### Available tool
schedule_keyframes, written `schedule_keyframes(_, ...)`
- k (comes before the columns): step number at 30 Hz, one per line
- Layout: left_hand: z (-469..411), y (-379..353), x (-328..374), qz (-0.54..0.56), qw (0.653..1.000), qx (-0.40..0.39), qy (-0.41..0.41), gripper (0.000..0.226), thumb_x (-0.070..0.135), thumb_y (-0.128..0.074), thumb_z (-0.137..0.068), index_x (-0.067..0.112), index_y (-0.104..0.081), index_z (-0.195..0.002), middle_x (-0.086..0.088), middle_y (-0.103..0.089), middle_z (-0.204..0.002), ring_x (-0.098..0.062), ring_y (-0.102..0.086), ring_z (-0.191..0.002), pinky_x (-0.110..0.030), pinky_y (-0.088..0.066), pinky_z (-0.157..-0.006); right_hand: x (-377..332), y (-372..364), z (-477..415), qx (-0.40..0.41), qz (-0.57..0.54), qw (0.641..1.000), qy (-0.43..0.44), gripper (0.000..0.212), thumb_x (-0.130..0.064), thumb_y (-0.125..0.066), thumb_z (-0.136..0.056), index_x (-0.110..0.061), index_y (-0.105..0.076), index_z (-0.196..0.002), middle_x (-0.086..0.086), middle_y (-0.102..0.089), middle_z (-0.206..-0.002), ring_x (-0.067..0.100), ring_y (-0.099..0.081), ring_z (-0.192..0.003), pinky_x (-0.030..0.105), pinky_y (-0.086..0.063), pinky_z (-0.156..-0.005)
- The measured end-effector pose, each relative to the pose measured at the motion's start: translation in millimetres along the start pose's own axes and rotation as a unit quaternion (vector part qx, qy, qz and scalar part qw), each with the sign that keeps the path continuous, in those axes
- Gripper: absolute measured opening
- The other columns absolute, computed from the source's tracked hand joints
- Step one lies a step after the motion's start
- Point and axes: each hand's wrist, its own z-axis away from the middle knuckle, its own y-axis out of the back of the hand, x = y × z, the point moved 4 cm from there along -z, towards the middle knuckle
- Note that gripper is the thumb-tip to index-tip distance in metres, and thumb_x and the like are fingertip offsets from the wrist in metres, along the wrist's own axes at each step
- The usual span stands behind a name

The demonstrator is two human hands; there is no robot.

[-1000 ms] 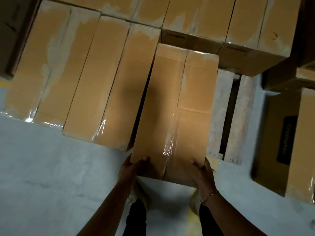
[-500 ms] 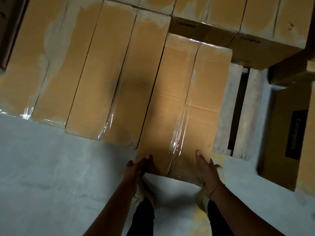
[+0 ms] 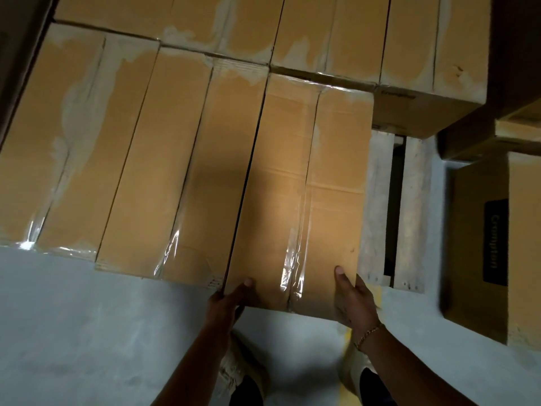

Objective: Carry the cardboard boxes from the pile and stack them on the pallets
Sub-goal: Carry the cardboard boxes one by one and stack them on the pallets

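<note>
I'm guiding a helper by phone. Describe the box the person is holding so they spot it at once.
Find the row of long taped cartons side by side. The box is rightmost in that row, bare wooden pallet on its right. Only it is gripped at its near end by the left hand and right hand.

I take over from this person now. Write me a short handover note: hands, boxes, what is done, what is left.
Left hand and right hand each grip a near corner of the cardboard box.
It is beside the stacked boxes, near end jutting out slightly.
Done: several boxes stacked.
Left: probably push it flush, then fill the bare pallet slats to its right.
</note>
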Motion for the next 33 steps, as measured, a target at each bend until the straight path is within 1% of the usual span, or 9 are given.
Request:
schedule_keyframes(4,-11,2,-5,0.009,1.0,0.019,0.015,0.07,0.031,-0.084,-0.064,0.006,-0.063,-0.126,-0.01,-0.072,-0.119,-0.024,-0.065,-0.114,-0.032,-0.052,-0.09,-7,-2,-4,0.0,-0.003,1.0,0.007,0.035,-0.036,-0.064,-0.096,-0.023,-0.059,-0.129,-0.003,-0.066,-0.117,0.021,-0.056,-0.115,0.034,-0.039,-0.099)
schedule_keyframes(7,-16,4,-6,0.037,0.998,0.045,0.027,0.083,0.029,-0.088,-0.06,0.006,-0.056,-0.133,-0.012,-0.065,-0.129,-0.028,-0.062,-0.12,-0.033,-0.054,-0.088,-11,-4,-5,-0.002,0.003,1.0,0.016,0.036,-0.035,-0.064,-0.097,-0.023,-0.059,-0.13,-0.004,-0.066,-0.115,0.02,-0.057,-0.112,0.033,-0.04,-0.096)
schedule_keyframes(13,-17,5,-6,0.039,0.997,0.049,0.036,0.09,0.034,-0.09,-0.054,0.005,-0.057,-0.132,-0.013,-0.067,-0.128,-0.029,-0.062,-0.119,-0.034,-0.055,-0.085,-7,-5,-8,0.017,0.025,0.999,0.01,0.051,-0.037,-0.067,-0.094,-0.016,-0.058,-0.14,0.001,-0.066,-0.128,0.023,-0.057,-0.122,0.033,-0.04,-0.1)
schedule_keyframes(17,-14,1,-4,0.024,0.998,0.043,0.035,0.082,0.035,-0.085,-0.06,0.004,-0.058,-0.131,-0.014,-0.067,-0.127,-0.027,-0.062,-0.118,-0.034,-0.053,-0.086,-10,-3,-7,0.009,0.037,0.999,0.002,0.048,-0.035,-0.066,-0.095,-0.015,-0.057,-0.138,0.001,-0.065,-0.127,0.022,-0.057,-0.122,0.033,-0.041,-0.101)
schedule_keyframes(21,-3,-4,-1,-0.005,0.999,0.036,0.04,0.097,0.041,-0.087,-0.066,0.011,-0.041,-0.147,-0.013,-0.052,-0.144,-0.029,-0.052,-0.126,-0.041,-0.05,-0.09,-13,3,-3,-0.02,0.05,0.998,-0.015,0.072,-0.054,-0.069,-0.084,-0.023,-0.05,-0.147,-0.004,-0.06,-0.137,0.023,-0.055,-0.13,0.035,-0.043,-0.101)
schedule_keyframes(24,13,-8,2,-0.063,0.987,0.14,0.041,0.11,0.041,-0.088,-0.071,0.018,-0.021,-0.156,-0.016,-0.036,-0.154,-0.038,-0.037,-0.14,-0.055,-0.039,-0.11,-20,18,5,-0.021,0.063,0.997,-0.044,0.083,-0.064,-0.066,-0.083,-0.034,-0.035,-0.154,-0.005,-0.046,-0.143,0.025,-0.043,-0.139,0.044,-0.042,-0.104)
schedule_keyframes(26,29,-13,12,-0.108,0.969,0.22,0.019,0.116,0.044,-0.09,-0.067,0.019,-0.019,-0.156,-0.016,-0.029,-0.157,-0.039,-0.032,-0.142,-0.057,-0.034,-0.114,-25,35,11,-0.003,0.062,0.997,-0.046,0.091,-0.07,-0.067,-0.078,-0.038,-0.032,-0.155,-0.003,-0.043,-0.154,0.026,-0.04,-0.143,0.052,-0.036,-0.113)
schedule_keyframes(29,45,-30,29,-0.225,0.938,0.262,-0.009,0.121,0.064,-0.082,-0.065,0.015,-0.019,-0.156,-0.018,-0.021,-0.16,-0.04,-0.025,-0.145,-0.056,-0.03,-0.117,-42,63,21,0.024,0.042,0.998,-0.03,0.086,-0.063,-0.069,-0.082,-0.035,-0.033,-0.155,0.001,-0.043,-0.157,0.024,-0.042,-0.142,0.043,-0.033,-0.113)
schedule_keyframes(33,69,-78,55,-0.315,0.908,0.268,-0.059,0.115,0.052,-0.076,-0.082,0.012,-0.003,-0.161,-0.017,-0.007,-0.166,-0.039,-0.012,-0.151,-0.053,-0.019,-0.121,-68,120,35,0.05,0.033,0.998,0.002,0.078,-0.055,-0.068,-0.088,-0.028,-0.037,-0.155,0.002,-0.044,-0.156,0.021,-0.045,-0.14,0.033,-0.033,-0.112)
